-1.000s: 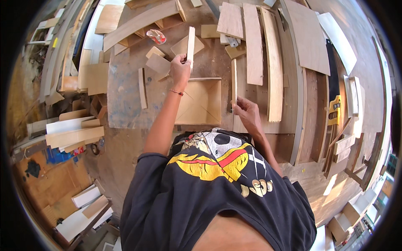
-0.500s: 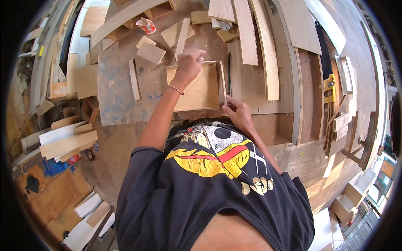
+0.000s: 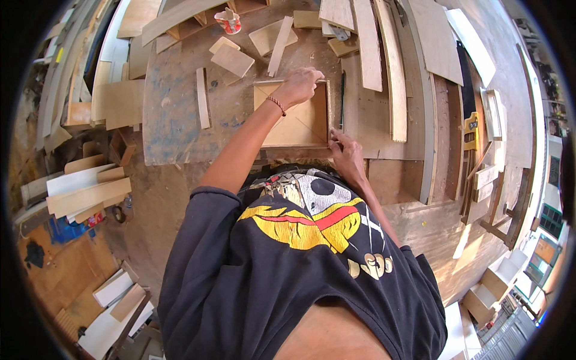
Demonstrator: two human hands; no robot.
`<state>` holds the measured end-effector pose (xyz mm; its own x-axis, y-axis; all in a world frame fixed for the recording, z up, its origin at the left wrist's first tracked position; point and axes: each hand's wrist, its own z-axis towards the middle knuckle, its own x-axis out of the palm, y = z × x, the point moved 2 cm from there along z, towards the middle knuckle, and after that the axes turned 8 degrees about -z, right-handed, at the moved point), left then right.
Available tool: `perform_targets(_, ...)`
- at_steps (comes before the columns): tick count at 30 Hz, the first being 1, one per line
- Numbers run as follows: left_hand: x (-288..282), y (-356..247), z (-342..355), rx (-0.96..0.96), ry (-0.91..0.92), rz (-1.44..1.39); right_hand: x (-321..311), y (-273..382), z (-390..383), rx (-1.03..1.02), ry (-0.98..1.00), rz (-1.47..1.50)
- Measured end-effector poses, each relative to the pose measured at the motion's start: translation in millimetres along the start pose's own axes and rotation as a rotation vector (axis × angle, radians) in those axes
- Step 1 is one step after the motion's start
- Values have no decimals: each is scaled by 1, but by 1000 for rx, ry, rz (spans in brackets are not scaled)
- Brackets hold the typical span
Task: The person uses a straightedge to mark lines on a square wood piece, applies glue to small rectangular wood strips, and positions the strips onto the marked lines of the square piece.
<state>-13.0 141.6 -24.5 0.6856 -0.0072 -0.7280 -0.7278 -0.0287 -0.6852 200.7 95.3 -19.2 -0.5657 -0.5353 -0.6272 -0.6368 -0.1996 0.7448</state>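
A shallow wooden box [image 3: 294, 145] with low sides lies in front of me on the worktable. Along its right edge stands a thin wooden side strip [image 3: 329, 111]. My left hand [image 3: 299, 87] is closed over the box's far side, close to the far right corner; what its fingers hold, if anything, is hidden. At the near right corner, my right hand [image 3: 347, 151] pinches the near end of the side strip between thumb and fingers. A narrow dark rod [image 3: 342, 99] lies just right of the box.
Loose wood pieces [image 3: 233, 61] and a red-and-white cup [image 3: 228, 21] lie beyond the box. A thin strip [image 3: 203, 99] is to its left. Long boards [image 3: 391, 78] lie to the right, farther off a yellow-handled saw [image 3: 471, 131]. Stacked offcuts [image 3: 90, 192] are at left.
My left hand has moved right along the box's far side to near the corner. The side strip, tilted before, now sits closer along the box's right edge, with my right hand still at its near end.
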Motion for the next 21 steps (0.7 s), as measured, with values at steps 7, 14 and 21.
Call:
perform_targets(7,4,13,5,42,20,52,6,1,0,19,-23,-24)
perform_targets(14,2,16,7,73,-4,12,9,0,0,55,-42,-25)
perform_targets(21,7,28,8,29,-43,-106,12,-3,3,54,-45,-39)
